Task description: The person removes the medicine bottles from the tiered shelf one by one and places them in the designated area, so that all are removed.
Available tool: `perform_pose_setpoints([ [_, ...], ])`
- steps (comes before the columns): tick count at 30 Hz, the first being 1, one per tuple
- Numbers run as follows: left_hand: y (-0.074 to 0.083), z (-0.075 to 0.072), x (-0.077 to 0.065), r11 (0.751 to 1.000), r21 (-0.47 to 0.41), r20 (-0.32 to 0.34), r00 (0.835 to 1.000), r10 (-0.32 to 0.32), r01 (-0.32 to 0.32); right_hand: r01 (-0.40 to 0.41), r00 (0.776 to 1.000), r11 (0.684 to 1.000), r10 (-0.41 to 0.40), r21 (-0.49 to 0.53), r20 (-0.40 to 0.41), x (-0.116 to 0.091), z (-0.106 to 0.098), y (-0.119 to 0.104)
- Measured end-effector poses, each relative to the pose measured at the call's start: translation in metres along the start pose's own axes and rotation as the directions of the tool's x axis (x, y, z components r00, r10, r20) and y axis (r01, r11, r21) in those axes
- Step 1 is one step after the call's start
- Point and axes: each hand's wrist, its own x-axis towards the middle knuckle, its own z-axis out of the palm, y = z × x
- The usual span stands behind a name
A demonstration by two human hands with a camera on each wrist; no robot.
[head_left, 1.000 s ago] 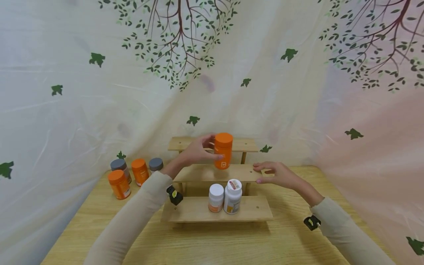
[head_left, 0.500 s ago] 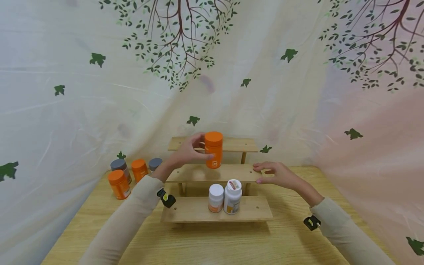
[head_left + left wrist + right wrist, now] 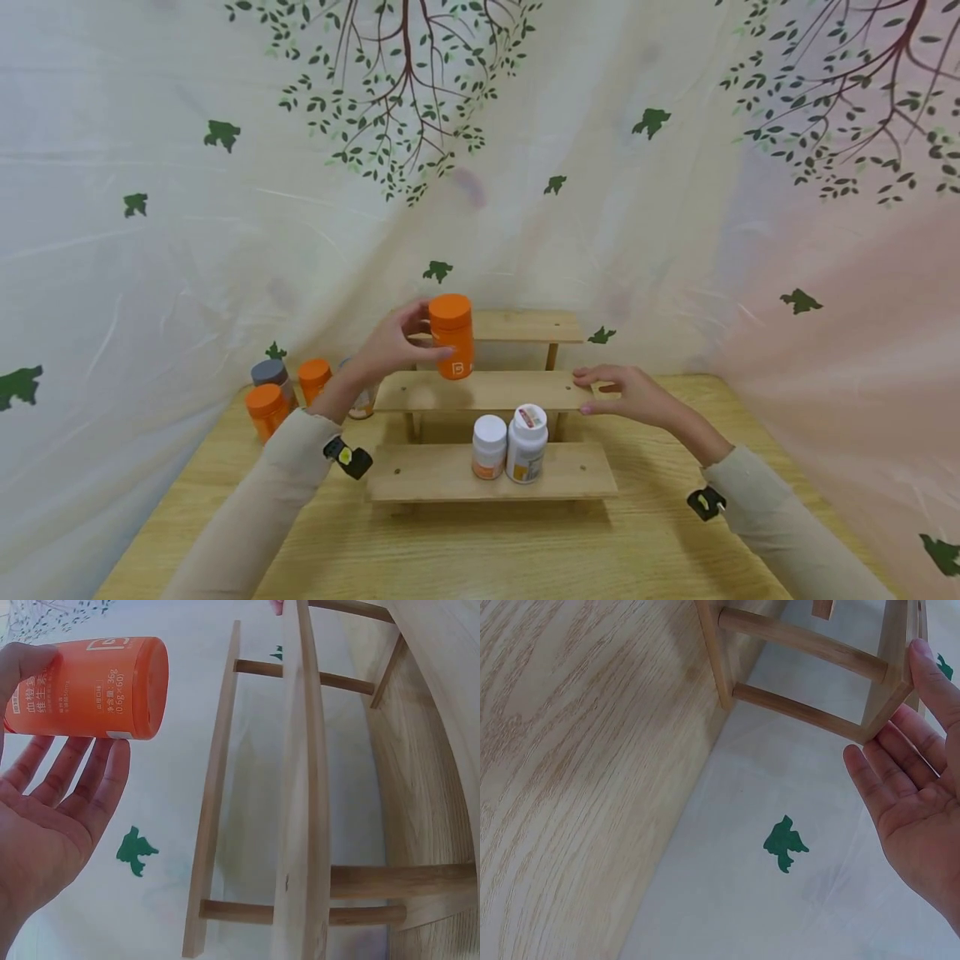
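Note:
My left hand [image 3: 390, 342] holds an orange pill bottle [image 3: 452, 337] upright, thumb in front and fingers behind. The bottle is raised just above the left part of the middle tier of a wooden three-step display stand [image 3: 517, 392]. In the left wrist view, the bottle [image 3: 94, 686] has white print and its base faces the stand. My right hand [image 3: 630, 396] holds the right end of the middle tier, with the thumb at its front edge. The right wrist view has the fingers [image 3: 889, 761] against the board's end. Two white pill bottles, one shorter [image 3: 490, 446] and one taller [image 3: 527, 446], stand together on the lowest tier.
Left of the stand on the wooden table [image 3: 480, 550] are two orange bottles [image 3: 266, 410] [image 3: 313, 379] and a grey-lidded bottle [image 3: 272, 377]. Another bottle [image 3: 363, 404] is partly hidden by my left wrist. A printed cloth [image 3: 480, 233] hangs behind.
My left hand has moved left with the orange pill bottle, from the middle of the stand toward its left side. The right hand stays where it was.

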Motion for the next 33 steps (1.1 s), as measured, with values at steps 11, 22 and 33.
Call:
perform_pose_setpoints([
  [11,0.005,-0.028,-0.030,0.999,0.007,-0.068,0.997,-0.043,0.043,0.002,1.000,1.000,-0.002,-0.010,0.005,0.000,0.000,-0.002],
  [22,-0.008,-0.060,-0.062,0.991,0.113,-0.170,0.984,-0.056,0.076,-0.001,1.000,1.000,0.001,-0.006,0.005,0.000,0.001,-0.001],
  [33,-0.020,-0.081,-0.089,0.968,0.159,-0.230,0.961,-0.157,0.196,-0.005,1.000,1.000,0.005,-0.016,-0.004,0.000,0.002,-0.003],
])
